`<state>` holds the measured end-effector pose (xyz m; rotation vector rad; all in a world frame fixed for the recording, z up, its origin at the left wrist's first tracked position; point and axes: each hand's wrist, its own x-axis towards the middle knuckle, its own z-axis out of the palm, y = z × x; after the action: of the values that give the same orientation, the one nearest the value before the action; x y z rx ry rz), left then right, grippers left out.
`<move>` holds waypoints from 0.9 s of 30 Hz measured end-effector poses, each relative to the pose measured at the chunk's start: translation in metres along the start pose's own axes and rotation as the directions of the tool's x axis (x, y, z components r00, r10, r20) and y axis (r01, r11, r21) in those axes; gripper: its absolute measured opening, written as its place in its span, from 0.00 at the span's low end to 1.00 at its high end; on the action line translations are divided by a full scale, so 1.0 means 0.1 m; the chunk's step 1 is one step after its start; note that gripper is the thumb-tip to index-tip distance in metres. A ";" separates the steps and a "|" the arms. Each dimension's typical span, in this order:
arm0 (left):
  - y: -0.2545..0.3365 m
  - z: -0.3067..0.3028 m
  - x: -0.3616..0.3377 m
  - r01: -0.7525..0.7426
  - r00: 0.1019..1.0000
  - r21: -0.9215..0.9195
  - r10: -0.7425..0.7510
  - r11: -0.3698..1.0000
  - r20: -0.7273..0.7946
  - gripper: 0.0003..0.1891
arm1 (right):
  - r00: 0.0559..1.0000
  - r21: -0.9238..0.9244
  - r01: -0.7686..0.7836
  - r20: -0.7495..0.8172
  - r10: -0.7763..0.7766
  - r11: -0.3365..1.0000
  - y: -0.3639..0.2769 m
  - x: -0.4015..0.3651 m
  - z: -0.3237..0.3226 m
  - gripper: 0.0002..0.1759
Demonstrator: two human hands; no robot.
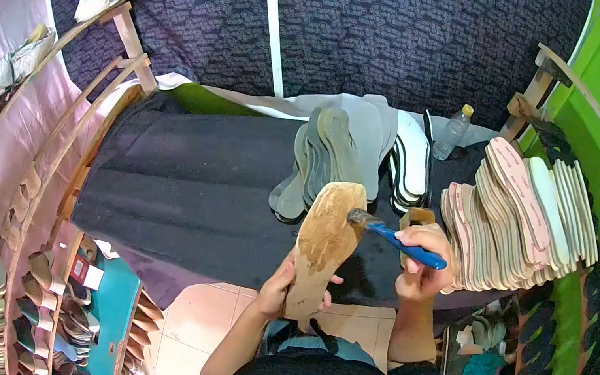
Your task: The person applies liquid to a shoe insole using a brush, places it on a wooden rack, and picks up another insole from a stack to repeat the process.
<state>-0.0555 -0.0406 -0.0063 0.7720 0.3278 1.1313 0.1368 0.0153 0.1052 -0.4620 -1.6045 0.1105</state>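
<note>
My left hand (279,288) grips the lower end of a tan insole (329,229), thumb on one side and fingertips showing at the other. The insole's upper part has a brown, wet-looking coating; its lower part is plain. In my right hand (427,264) is a brush (406,246) with a blue handle, its dark bristles touching the insole's right edge near the top. A small brown container (417,218) stands just behind my right hand, partly hidden by it. Beyond the insole lie overlapping stacks of grey insoles (331,149).
Piles of pink and beige insoles (498,222) lie at the right of the dark-covered table (174,173). White pieces (409,159) and a clear bottle (452,132) stand at the back. Shelves with footwear parts (66,307) flank the table at lower left.
</note>
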 end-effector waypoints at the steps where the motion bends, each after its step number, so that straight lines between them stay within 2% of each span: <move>1: 0.00 -0.01 0.00 0.000 1.000 0.001 0.000 1.000 0.000 0.33 | 1.000 0.000 0.000 0.000 0.000 1.000 0.01 -0.01 0.00 0.14; 3: 0.00 -0.03 -0.01 -0.012 1.000 -0.010 0.012 1.000 0.012 0.30 | 0.997 0.017 -0.049 -0.053 0.049 0.999 0.03 -0.03 0.02 0.13; 8: -0.01 -0.08 -0.01 0.007 1.000 -0.074 -0.006 0.997 0.014 0.32 | 0.992 -0.078 0.077 -0.089 -0.084 0.994 0.08 0.02 0.07 0.12; 12: 0.00 -0.12 -0.01 0.016 0.999 -0.095 -0.019 0.995 -0.030 0.33 | 0.999 0.007 0.024 0.037 -0.024 1.000 0.06 -0.06 0.01 0.14; 17: 0.03 -0.10 -0.01 0.027 0.999 -0.094 -0.031 0.995 -0.040 0.34 | 0.998 -0.023 0.036 -0.049 -0.038 0.999 0.06 -0.03 0.06 0.12; 20: 0.05 -0.11 0.01 0.022 0.998 -0.076 -0.026 0.997 -0.058 0.36 | 0.996 0.021 0.022 0.088 -0.024 1.000 0.00 -0.03 0.01 0.08; 23: 0.05 -0.11 0.03 0.022 0.997 -0.065 -0.026 0.998 -0.071 0.37 | 0.993 0.035 0.004 0.115 -0.008 0.999 -0.04 -0.05 0.02 0.07; 25: 0.05 -0.12 0.02 0.020 0.997 -0.063 -0.025 0.998 -0.072 0.38 | 0.997 0.024 -0.001 0.080 -0.001 1.000 -0.03 -0.02 0.08 0.07; 27: 0.05 -0.12 0.03 0.026 0.999 -0.093 -0.029 0.995 -0.040 0.37 | 0.994 -0.047 0.095 0.056 -0.093 0.994 -0.01 0.02 0.11 0.07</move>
<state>-0.0652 -0.0325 -0.0111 0.6614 0.3178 1.1298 0.1253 0.0173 0.1069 -0.4242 -1.6823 0.0115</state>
